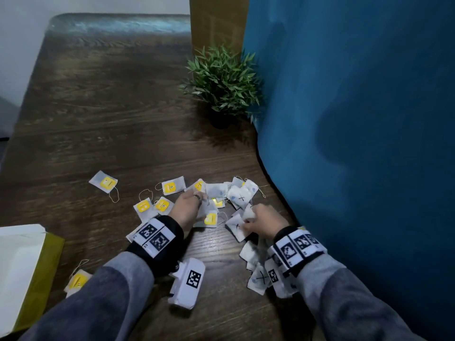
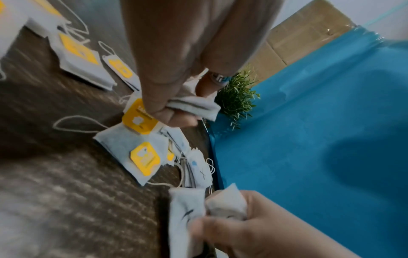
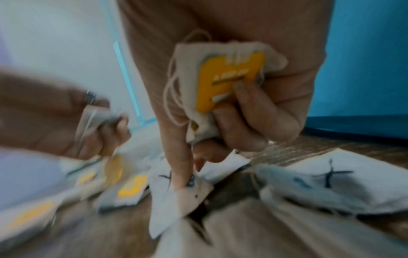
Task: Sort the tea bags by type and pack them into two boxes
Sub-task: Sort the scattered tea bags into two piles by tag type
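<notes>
both grips hold tea bags: left hand [image 1: 188, 207], right hand [image 1: 263, 221] beside curtain [image 1: 357, 119].

I seem to be in a home or small office corner. My dark wood-grain table [image 1: 103, 114] stands against a plain pale wall [image 1: 93, 4]. At its far right sits a small potted plant [image 1: 222, 81], beside a blue curtain [image 1: 357, 119] and a brown cardboard box [image 1: 215, 20].
</notes>
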A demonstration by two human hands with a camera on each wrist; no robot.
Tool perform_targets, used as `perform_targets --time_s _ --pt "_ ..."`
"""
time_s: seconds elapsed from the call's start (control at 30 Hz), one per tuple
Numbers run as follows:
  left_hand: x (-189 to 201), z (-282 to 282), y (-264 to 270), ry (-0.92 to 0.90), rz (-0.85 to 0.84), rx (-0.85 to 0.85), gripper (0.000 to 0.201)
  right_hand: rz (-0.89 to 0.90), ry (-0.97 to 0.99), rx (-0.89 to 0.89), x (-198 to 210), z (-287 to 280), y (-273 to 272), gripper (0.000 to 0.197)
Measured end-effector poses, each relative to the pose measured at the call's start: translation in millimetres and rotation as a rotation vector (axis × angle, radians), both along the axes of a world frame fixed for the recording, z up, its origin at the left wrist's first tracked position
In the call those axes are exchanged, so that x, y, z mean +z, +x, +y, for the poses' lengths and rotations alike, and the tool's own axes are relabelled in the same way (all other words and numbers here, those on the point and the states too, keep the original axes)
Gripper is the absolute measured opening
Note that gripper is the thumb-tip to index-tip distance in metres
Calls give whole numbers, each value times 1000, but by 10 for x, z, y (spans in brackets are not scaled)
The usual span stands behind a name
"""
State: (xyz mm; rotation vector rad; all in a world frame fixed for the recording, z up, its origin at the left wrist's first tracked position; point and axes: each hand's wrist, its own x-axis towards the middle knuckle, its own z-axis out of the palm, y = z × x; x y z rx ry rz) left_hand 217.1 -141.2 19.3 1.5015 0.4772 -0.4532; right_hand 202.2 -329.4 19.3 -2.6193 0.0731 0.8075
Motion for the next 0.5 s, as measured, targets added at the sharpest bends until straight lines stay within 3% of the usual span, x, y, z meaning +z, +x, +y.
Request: perform_targets --time_s 0.13,0.23,0.33,0.4,0.5 --pt "-16 -63 9 19 101 -22 28 -96 310 -296 117 -304 -8 15" --pt "71 -213 64 10 109 -86 27 -112 378 -392 187 -515 -61 26" --pt "95 -379 5 320 -90 -422 22 -29 275 -309 223 -647 -119 25" --pt "26 -455 -106 555 -171 -686 17 62 72 -209 201 -669 -160 22" --pt "-117 -547 -211 924 -284 -1132 40 47 -131 -150 146 -624 -205 26"
